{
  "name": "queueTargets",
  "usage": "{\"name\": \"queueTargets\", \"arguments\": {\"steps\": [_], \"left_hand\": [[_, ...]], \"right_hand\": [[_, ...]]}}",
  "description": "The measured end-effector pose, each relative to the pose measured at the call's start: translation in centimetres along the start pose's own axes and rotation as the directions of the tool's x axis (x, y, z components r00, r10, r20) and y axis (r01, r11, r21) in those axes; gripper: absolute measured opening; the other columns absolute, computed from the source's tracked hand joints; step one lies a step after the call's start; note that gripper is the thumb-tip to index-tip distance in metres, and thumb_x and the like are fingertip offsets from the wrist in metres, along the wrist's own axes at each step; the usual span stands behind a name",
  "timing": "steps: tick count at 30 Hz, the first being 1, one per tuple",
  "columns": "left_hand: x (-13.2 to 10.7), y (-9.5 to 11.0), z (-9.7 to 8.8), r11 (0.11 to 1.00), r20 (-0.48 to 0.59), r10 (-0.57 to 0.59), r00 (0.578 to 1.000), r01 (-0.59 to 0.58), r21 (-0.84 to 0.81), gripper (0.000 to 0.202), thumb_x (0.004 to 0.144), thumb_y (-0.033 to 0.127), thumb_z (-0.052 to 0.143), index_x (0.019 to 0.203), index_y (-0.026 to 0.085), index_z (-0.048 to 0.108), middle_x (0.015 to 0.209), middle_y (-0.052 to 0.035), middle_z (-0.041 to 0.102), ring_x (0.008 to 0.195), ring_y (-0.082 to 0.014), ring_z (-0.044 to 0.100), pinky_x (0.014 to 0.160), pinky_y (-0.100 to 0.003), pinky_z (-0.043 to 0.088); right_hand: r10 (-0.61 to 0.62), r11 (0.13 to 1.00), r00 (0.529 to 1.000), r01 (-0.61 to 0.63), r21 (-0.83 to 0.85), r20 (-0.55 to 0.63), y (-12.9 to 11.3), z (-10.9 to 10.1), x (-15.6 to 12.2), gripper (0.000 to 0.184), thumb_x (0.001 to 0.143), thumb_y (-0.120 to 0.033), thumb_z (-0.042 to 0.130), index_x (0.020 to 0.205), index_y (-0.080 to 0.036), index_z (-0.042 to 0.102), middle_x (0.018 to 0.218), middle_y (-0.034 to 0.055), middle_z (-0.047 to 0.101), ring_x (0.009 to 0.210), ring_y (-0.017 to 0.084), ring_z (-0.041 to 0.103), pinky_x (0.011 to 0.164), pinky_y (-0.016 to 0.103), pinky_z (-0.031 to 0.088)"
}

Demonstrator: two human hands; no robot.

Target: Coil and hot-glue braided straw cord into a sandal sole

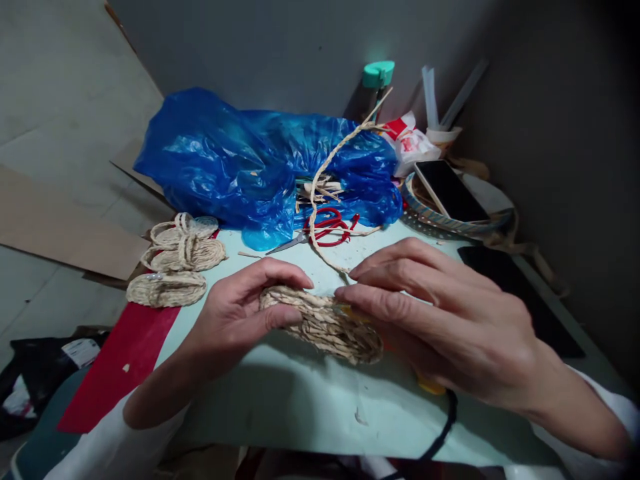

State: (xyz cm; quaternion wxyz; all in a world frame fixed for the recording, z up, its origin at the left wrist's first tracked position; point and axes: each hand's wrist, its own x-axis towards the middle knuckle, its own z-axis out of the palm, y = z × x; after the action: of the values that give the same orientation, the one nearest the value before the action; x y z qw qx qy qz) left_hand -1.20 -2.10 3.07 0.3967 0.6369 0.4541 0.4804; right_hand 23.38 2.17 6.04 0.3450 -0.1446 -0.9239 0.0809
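A small woven straw sole [325, 325] is held above the table, tilted, its layers of braid seen from the side. My left hand [250, 307] grips its left end between thumb and fingers. From the sole's upper edge a braided straw cord [320, 180] runs up and away, its far end frayed. My right hand [440, 313] is closed at the near part of this cord, thumb and forefinger together where it meets the sole. Beneath my right hand shows part of a yellow-orange tool [431, 385] with a black cable [447, 427]; the hand hides most of it.
Red-handled scissors [327, 228] lie behind the sole, before a blue plastic bag [215, 160] with straw strands. Several small straw sandals [167, 289] sit at left on red material [125, 367]. At right, a phone [453, 190] rests on a round basket [420, 212].
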Motion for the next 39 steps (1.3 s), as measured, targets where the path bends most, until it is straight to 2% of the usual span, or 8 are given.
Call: {"name": "queueTargets", "arguments": {"steps": [4,9,13,17,21,27,31,39], "left_hand": [[0.0,0.1,0.2,0.998,0.002,-0.011,1.000,0.011,0.060,0.021,0.080,0.016,0.079,0.093,0.032,0.079,0.087,0.0042,0.078,0.082,-0.0147,0.072,0.076,-0.021,0.058],[0.0,0.1,0.3,0.995,-0.021,-0.042,0.999,0.044,0.095,0.015,0.079,0.018,0.078,0.088,0.030,0.080,0.083,0.0012,0.079,0.078,-0.0185,0.074,0.072,-0.026,0.060],[0.0,-0.2,0.3,0.991,-0.036,-0.028,0.999,0.032,0.133,0.013,0.079,0.019,0.078,0.087,0.029,0.080,0.082,-0.0003,0.079,0.077,-0.0200,0.074,0.071,-0.028,0.060],[-0.2,-0.5,0.3,0.986,-0.053,-0.039,0.998,0.047,0.160,0.014,0.081,0.019,0.077,0.088,0.031,0.080,0.083,0.0027,0.079,0.077,-0.0165,0.073,0.071,-0.023,0.059],[-0.1,-0.6,0.2,0.982,-0.055,-0.046,0.997,0.055,0.180,0.017,0.082,0.018,0.076,0.089,0.033,0.079,0.084,0.0058,0.078,0.077,-0.0134,0.073,0.071,-0.018,0.057],[0.0,-0.6,0.2,0.974,-0.064,-0.057,0.996,0.070,0.215,0.015,0.081,0.018,0.076,0.086,0.032,0.079,0.081,0.0061,0.078,0.072,-0.0132,0.072,0.064,-0.018,0.056],[-0.1,-0.8,0.1,0.972,-0.053,-0.067,0.996,0.077,0.222,0.010,0.082,0.022,0.077,0.087,0.030,0.079,0.078,0.0057,0.076,0.068,-0.0133,0.070,0.058,-0.019,0.053],[0.0,-0.6,0.3,0.951,-0.067,-0.242,0.968,0.251,0.182,0.007,0.081,0.026,0.077,0.087,0.027,0.078,0.074,0.0051,0.073,0.061,-0.0112,0.061,0.053,-0.019,0.046]], "right_hand": [[0.025,0.999,1.000,-0.025,-0.025,-0.003,-0.3,0.3,-0.6,0.016,0.093,-0.002,0.062,0.108,-0.007,0.065,0.092,0.0107,0.068,0.092,0.021,0.060,0.075,0.035,0.052],[0.046,0.999,0.999,-0.046,0.008,0.015,-0.3,0.3,-0.8,0.020,0.090,0.002,0.058,0.108,-0.004,0.066,0.087,0.0122,0.068,0.085,0.022,0.058,0.068,0.036,0.051],[0.065,0.998,0.996,-0.065,0.000,0.061,-0.2,0.3,-1.0,0.022,0.094,0.000,0.051,0.108,-0.006,0.066,0.079,0.0084,0.064,0.078,0.020,0.055,0.061,0.032,0.046],[0.087,0.996,0.993,-0.085,-0.023,0.079,0.2,0.3,-1.4,0.022,0.095,-0.001,0.048,0.106,-0.008,0.066,0.077,0.0043,0.059,0.068,0.014,0.051,0.056,0.028,0.039],[0.100,0.995,0.990,-0.102,0.016,0.101,0.3,0.3,-1.7,0.024,0.094,-0.003,0.048,0.109,-0.008,0.066,0.082,0.0069,0.064,0.073,0.016,0.057,0.060,0.029,0.043],[0.097,0.995,0.990,-0.101,0.025,0.105,0.2,0.4,-1.6,0.022,0.093,-0.002,0.049,0.102,-0.007,0.068,0.082,0.0078,0.065,0.071,0.016,0.059,0.060,0.029,0.043],[0.104,0.994,0.987,-0.109,0.030,0.125,0.3,0.4,-1.6,0.026,0.091,-0.001,0.048,0.105,-0.006,0.069,0.085,0.0083,0.066,0.070,0.015,0.058,0.058,0.028,0.042],[0.127,0.976,0.976,-0.154,0.152,0.178,0.7,0.4,-1.8,0.028,0.100,-0.010,0.045,0.107,-0.002,0.071,0.086,0.0086,0.066,0.071,0.015,0.059,0.057,0.029,0.042]]}}
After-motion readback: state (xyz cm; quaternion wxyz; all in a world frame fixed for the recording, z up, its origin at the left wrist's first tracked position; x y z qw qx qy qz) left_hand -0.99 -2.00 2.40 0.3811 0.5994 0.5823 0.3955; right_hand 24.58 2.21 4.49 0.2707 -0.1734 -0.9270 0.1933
